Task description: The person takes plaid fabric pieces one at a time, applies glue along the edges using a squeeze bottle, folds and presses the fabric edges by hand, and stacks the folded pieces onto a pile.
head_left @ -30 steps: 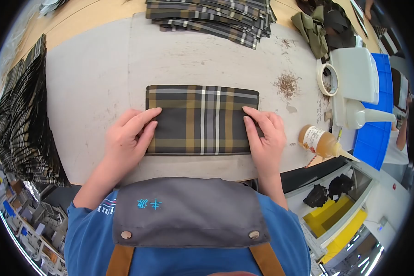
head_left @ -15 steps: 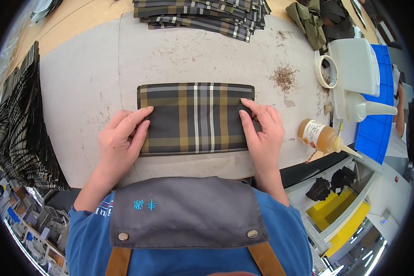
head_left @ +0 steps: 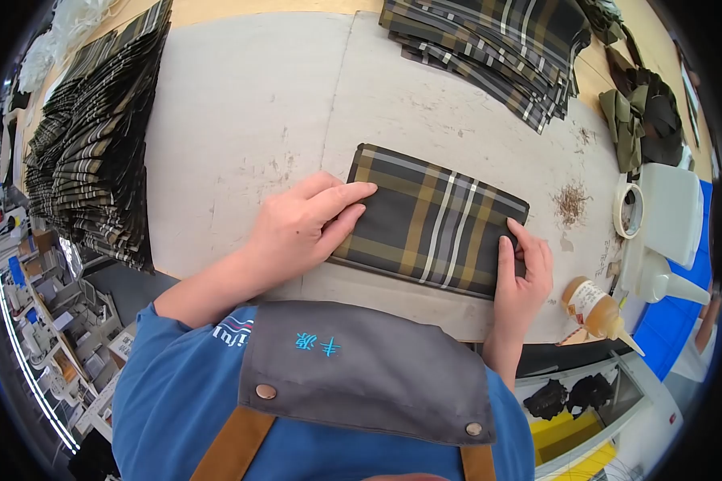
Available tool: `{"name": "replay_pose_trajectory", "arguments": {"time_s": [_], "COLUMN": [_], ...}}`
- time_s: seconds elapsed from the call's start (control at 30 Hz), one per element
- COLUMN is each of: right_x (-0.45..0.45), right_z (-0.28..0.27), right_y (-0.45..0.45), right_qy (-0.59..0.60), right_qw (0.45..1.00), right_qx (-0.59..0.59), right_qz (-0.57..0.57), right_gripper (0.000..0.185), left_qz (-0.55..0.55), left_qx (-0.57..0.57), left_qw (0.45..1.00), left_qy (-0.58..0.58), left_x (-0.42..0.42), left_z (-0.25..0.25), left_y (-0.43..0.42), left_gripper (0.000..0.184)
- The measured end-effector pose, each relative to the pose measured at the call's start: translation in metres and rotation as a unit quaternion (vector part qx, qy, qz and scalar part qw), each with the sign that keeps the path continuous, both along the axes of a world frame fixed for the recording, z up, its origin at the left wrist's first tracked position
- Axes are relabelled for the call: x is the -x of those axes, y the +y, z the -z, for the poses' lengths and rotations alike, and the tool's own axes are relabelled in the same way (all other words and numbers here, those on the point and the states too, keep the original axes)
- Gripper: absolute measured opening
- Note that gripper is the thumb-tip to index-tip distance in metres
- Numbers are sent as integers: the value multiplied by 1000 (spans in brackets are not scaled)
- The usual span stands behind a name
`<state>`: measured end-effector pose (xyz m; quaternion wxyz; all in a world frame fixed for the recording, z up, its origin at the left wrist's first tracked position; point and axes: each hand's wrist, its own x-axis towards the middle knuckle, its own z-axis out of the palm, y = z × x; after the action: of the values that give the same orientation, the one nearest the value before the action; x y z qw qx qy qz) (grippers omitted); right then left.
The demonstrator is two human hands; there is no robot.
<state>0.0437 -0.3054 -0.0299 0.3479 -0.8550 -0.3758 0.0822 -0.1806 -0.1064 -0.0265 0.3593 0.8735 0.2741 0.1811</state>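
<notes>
Plaid fabric piece (head_left: 433, 220) lies flat on the pale surface (head_left: 241, 136), between the two grips, slanting so its right end sits lower in view. From the left: a heap of plaid cloth (head_left: 96, 152); then the left grip (head_left: 297, 228), index finger and thumb slightly apart on the piece's left end; then the right grip (head_left: 525, 268), index finger and thumb on its right end. Whether either grip pinches it, I cannot tell. Right of these is an amber bottle (head_left: 598, 310).
</notes>
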Motion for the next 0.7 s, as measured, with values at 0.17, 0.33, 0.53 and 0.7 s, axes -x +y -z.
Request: {"name": "replay_pose_trajectory", "arguments": {"time_s": [0.17, 0.33, 0.53, 0.7], "right_x": [0, -1, 0, -2], "right_z": [0, 1, -2, -2], "right_y": [0, -2, -1, 1], "right_qy": [-5, 2, 14, -4], "right_qw": [1000, 1000, 1000, 1000], "right_qx": [-2, -6, -4, -19], "right_qz": [-3, 0, 12, -1], "right_gripper": [26, 26, 26, 26], "left_qz": [4, 11, 11, 4], "left_qx": [0, -5, -21, 34], "left_qw": [1000, 1000, 1000, 999], "left_qy": [1, 6, 7, 9], "left_x": [0, 0, -1, -3], "left_z": [0, 0, 2, -1], "left_y": [1, 0, 0, -4], "left_gripper": [32, 32, 27, 29]}}
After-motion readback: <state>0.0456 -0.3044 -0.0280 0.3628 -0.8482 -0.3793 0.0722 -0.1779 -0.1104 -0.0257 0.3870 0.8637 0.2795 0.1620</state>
